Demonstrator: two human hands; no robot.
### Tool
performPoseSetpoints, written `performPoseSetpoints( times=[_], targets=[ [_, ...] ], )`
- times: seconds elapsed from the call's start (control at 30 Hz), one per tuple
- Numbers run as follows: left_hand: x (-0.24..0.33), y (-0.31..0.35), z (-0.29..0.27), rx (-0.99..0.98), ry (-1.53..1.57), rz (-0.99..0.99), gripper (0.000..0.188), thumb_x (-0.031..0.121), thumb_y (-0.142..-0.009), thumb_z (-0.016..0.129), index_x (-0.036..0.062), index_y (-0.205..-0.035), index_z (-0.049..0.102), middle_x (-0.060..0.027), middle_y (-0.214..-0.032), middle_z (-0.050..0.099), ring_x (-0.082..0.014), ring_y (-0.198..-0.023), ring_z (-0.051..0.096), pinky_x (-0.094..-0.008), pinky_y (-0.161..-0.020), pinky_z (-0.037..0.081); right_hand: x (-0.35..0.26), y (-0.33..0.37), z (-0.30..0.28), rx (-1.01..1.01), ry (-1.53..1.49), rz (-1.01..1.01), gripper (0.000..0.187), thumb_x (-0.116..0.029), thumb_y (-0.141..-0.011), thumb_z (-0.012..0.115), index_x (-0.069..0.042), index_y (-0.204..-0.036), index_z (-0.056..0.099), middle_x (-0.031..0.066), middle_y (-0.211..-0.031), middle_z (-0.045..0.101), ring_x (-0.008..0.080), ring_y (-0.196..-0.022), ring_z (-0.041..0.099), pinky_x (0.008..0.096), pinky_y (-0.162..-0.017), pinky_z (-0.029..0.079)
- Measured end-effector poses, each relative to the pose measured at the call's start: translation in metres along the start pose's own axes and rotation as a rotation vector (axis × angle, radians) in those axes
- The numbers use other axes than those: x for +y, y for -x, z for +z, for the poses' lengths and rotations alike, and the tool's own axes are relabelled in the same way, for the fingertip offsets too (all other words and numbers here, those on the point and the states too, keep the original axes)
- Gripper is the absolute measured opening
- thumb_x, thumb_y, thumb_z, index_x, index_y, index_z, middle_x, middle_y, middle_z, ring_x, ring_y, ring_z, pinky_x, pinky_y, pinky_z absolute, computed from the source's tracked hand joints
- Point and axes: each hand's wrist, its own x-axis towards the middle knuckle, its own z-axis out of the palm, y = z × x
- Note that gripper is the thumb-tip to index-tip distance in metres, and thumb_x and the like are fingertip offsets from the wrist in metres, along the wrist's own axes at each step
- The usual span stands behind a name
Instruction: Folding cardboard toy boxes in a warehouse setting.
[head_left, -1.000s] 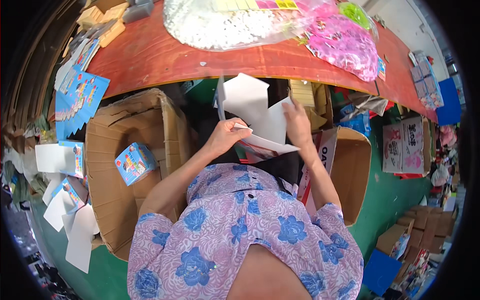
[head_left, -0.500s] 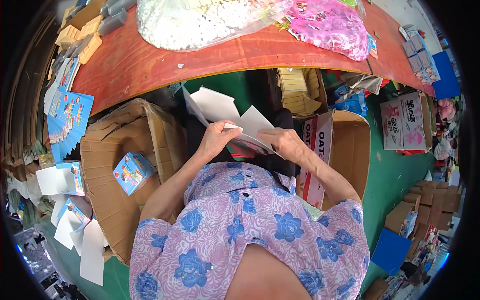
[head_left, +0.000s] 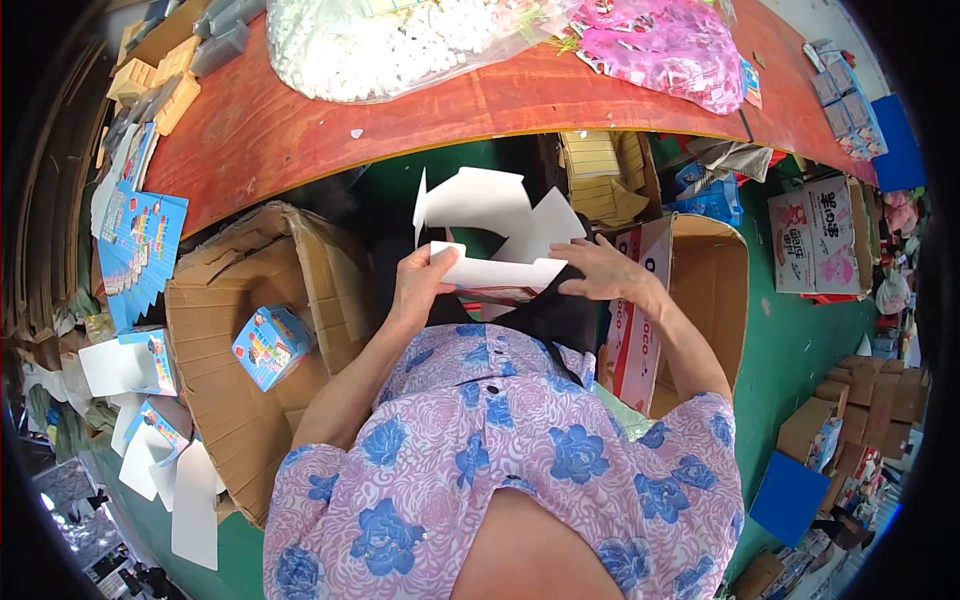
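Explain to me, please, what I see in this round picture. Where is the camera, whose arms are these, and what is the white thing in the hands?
The camera sits on a person's head and looks down, so the wide lens bends everything into a circle. The flowered shirt at the bottom is that person's own body. There is no machine here. The left hand and the right hand together hold a flat white cardboard blank with its flaps spread. On the person's left stands an open brown carton with one small blue printed box inside. Another open carton stands on the right. Ahead is a reddish table carrying a clear bag of white pieces and pink packets.
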Motion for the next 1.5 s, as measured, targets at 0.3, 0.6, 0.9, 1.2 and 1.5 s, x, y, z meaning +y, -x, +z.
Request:
performPoseSetpoints(
  times=[0.3,0.6,0.9,1.2,1.5],
  targets=[
    [0.002,-0.005,-0.012,0.165,-0.167,-0.229,0.033,0.031,-0.076,0.055,0.0015,-0.089,0.058,-0.0088,-0.079,0.061,-0.0179,-0.068,0.059,-0.0286,-0.056,0.047,-0.012,-0.017,0.032,0.148,-0.308,0.147,0.028,-0.027,-0.079,0.052,0.001,-0.081,0.058,0.0143,-0.087,0.055,0.0285,-0.081,0.052,0.0376,-0.079,0.035],
    [0.002,-0.018,-0.012,0.261,-0.830,0.089,0.030,0.030,-0.071,0.058,0.0051,-0.087,0.059,-0.0155,-0.077,0.061,-0.0316,-0.072,0.059,-0.0390,-0.064,0.045,-0.053,-0.023,0.067,0.794,-0.501,0.422,0.034,-0.018,-0.073,0.062,-0.001,-0.100,0.050,0.0151,-0.094,0.054,0.0312,-0.084,0.052,0.0355,-0.072,0.043],
    [-0.001,-0.011,-0.006,0.370,-1.114,0.063,0.041,0.028,-0.068,0.063,0.0048,-0.098,0.046,-0.0149,-0.075,0.059,-0.0322,-0.071,0.057,-0.0400,-0.058,0.045,-0.057,-0.034,0.068,0.821,-0.125,0.248,0.042,-0.004,-0.066,0.063,-0.005,-0.106,0.048,0.0146,-0.103,0.051,0.0313,-0.093,0.050,0.0357,-0.074,0.045],
    [-0.040,-0.011,-0.007,0.429,-1.152,0.482,0.034,0.022,-0.064,0.067,0.0053,-0.081,0.042,-0.0112,-0.078,0.047,-0.0286,-0.072,0.051,-0.0373,-0.057,0.042,-0.048,-0.023,0.070,1.020,-0.178,0.175,0.023,0.005,-0.060,0.066,-0.004,-0.069,0.046,0.0091,-0.079,0.049,0.0295,-0.078,0.050,0.0351,-0.070,0.045],
    [-0.036,-0.006,-0.007,0.563,-1.034,0.513,0.045,0.019,-0.061,0.069,0.0018,-0.093,0.042,-0.0155,-0.086,0.046,-0.0317,-0.081,0.047,-0.0380,-0.069,0.039,-0.054,-0.034,0.043,0.786,-0.289,0.330,0.059,0.007,-0.073,0.048,-0.003,-0.126,0.025,0.0215,-0.123,0.035,0.0366,-0.112,0.038,0.0366,-0.089,0.037]
  ],
)
